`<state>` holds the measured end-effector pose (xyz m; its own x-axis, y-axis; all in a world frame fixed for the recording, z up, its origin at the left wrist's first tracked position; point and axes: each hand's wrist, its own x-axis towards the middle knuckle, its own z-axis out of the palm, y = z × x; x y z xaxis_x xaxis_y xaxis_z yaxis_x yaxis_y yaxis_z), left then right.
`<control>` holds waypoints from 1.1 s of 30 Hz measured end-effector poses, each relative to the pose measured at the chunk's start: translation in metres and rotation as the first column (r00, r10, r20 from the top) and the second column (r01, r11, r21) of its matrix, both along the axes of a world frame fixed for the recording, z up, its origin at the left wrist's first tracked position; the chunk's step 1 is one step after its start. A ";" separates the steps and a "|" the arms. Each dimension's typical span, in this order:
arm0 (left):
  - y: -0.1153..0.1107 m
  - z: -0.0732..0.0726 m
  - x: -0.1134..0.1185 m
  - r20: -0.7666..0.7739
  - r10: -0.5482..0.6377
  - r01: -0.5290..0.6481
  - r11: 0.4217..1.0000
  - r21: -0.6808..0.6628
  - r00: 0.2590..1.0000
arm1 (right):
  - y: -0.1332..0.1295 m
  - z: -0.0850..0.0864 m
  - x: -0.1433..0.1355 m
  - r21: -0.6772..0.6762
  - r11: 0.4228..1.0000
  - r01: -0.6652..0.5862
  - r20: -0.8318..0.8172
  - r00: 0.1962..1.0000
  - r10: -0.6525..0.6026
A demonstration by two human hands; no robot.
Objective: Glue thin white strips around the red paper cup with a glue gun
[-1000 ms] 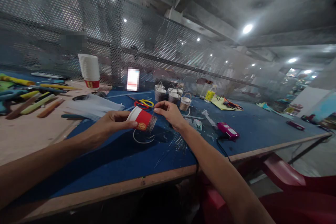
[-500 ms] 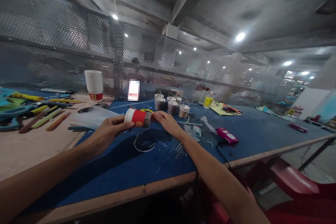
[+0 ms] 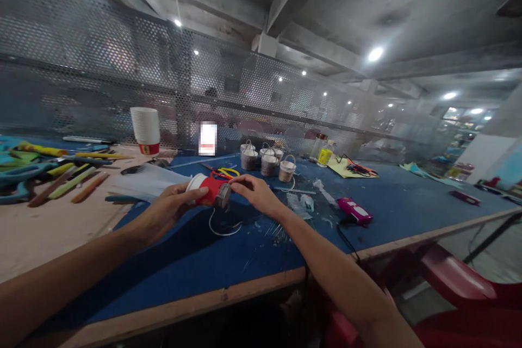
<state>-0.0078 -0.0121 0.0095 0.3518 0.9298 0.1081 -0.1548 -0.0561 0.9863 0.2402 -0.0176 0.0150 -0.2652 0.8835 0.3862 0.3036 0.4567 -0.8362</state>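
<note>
My left hand [image 3: 173,201] is closed around a red and white paper cup [image 3: 207,189], which lies tilted on its side above the blue tabletop. Grey-brown wrapping, perhaps twine, covers the cup's narrow end [image 3: 223,196]. At that end is my right hand [image 3: 256,194], its thumb and fingertips pinched together; what they pinch is too small to make out. Below the cup, a loop of white cord [image 3: 222,234] rests on the table. Behind the cup lies a tool with yellow and red handles [image 3: 228,172]. Several small handled buckets [image 3: 268,165] stand beyond my right hand.
A stack of paper cups [image 3: 145,126] stands at the back left, near scissors [image 3: 30,173] and coloured pens [image 3: 72,182]. To the right lie a magenta corded device [image 3: 354,211] and a plastic bag [image 3: 300,205]. Bottles [image 3: 325,155] stand before the perforated metal screen [image 3: 228,84].
The cup has tipped, its narrow end turning down and towards me. My right hand has moved slightly left and down with it. My left hand keeps its hold.
</note>
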 end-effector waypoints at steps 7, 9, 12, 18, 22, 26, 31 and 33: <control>0.004 -0.003 -0.002 -0.030 -0.029 0.030 0.999 0.024 0.999 | -0.002 -0.003 -0.002 0.028 1.000 -0.013 -0.016 1.000 0.014; 0.003 -0.002 -0.002 -0.030 -0.023 0.024 0.999 0.027 0.999 | -0.001 -0.004 -0.002 0.041 0.999 -0.006 -0.016 1.000 0.006; 0.004 -0.001 -0.004 -0.028 -0.003 0.003 1.000 0.024 1.000 | 0.003 0.000 0.006 0.099 0.993 0.065 0.009 0.998 -0.066; 0.016 -0.008 -0.007 0.052 0.022 -0.019 0.998 -0.055 0.998 | 0.004 0.014 0.063 0.214 0.834 0.509 0.484 0.686 -0.543; 0.015 -0.008 -0.005 0.092 0.035 -0.025 0.993 -0.113 0.995 | -0.005 0.008 0.088 0.080 0.777 0.624 0.740 0.485 -0.466; 0.011 -0.004 -0.004 0.101 0.075 -0.062 0.990 -0.126 0.992 | -0.001 -0.004 0.080 0.021 0.792 0.611 0.787 0.478 -0.389; 0.011 -0.006 -0.004 0.039 0.103 -0.103 0.995 0.008 0.994 | 0.011 -0.009 0.070 0.021 0.776 0.631 0.769 0.485 -0.415; 0.013 -0.009 -0.004 0.012 0.107 -0.107 0.994 0.014 0.994 | 0.010 -0.008 0.072 0.010 0.772 0.635 0.742 0.513 -0.432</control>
